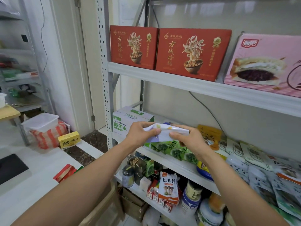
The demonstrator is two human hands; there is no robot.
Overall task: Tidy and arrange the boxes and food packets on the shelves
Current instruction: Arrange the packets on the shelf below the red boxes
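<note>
Both hands hold a white food packet (164, 131) with yellow dots in front of the middle shelf (172, 162). My left hand (143, 132) pinches its left end; my right hand (187, 137) grips its right end. Green seaweed packets (175, 150) lie on the shelf just beneath it. A white coconut water box (125, 123) stands at the shelf's left end. Two red noodle boxes (133, 46) (192, 53) and a pink cake box (263, 62) stand on the upper shelf (179, 80).
Several pale packets (254, 162) and an orange packet (210, 134) crowd the middle shelf's right side. Jars, tins and a mushroom packet (167, 185) fill the lower shelf. A yellow box (69, 139) and a striped sack (48, 134) lie on the floor at left.
</note>
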